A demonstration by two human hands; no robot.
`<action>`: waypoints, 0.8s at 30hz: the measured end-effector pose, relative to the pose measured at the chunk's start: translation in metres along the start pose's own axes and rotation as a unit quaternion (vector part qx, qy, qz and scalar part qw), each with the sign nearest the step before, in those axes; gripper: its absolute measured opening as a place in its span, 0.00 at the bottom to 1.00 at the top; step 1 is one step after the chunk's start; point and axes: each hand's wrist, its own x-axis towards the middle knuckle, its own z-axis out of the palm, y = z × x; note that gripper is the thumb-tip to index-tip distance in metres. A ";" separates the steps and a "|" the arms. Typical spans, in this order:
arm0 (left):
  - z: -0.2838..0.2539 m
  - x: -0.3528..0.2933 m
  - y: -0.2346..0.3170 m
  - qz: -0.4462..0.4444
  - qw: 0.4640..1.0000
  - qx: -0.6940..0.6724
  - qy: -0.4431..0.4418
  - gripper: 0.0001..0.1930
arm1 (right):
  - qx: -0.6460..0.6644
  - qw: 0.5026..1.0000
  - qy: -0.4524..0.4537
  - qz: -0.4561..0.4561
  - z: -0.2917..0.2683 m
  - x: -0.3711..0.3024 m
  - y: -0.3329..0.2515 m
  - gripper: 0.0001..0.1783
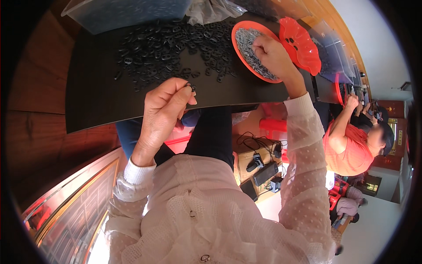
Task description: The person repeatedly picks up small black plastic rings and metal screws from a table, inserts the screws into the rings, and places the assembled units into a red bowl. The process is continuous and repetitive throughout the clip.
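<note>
My left hand (165,108) is closed over the table's front edge, its thumb and forefinger pinching a small black plastic piece (190,86). Farther back, many like pieces lie in a loose pile (154,53) on the dark table (101,99). My right hand (273,56) reaches into a round red-orange dish (235,49) filled with small grey metal parts (247,42). Its fingers are bent together among the parts, and whether they grip one is hidden.
A clear plastic bin (127,15) stands at the back left beside a crumpled plastic bag (213,11). Right of the dish sit a red scalloped tray (303,48) and another clear bin (336,53). A co-worker in orange (351,152) sits at the right. Chargers and cables (266,174) lie on a box below.
</note>
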 end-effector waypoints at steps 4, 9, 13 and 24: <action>-0.001 0.000 -0.002 0.006 1.000 0.006 -0.001 0.08 | -0.004 0.999 -0.021 0.032 -0.008 0.001 -0.002 0.07; -0.001 0.000 -0.001 0.008 1.000 -0.001 -0.003 0.08 | -0.007 0.999 -0.040 0.036 -0.011 -0.001 -0.001 0.07; -0.001 -0.001 -0.001 0.007 1.000 -0.006 -0.001 0.08 | -0.019 0.999 -0.041 0.019 -0.011 -0.002 0.001 0.06; 0.000 0.000 0.000 0.005 1.000 -0.009 0.004 0.07 | -0.009 1.000 -0.021 0.010 -0.010 -0.004 0.004 0.08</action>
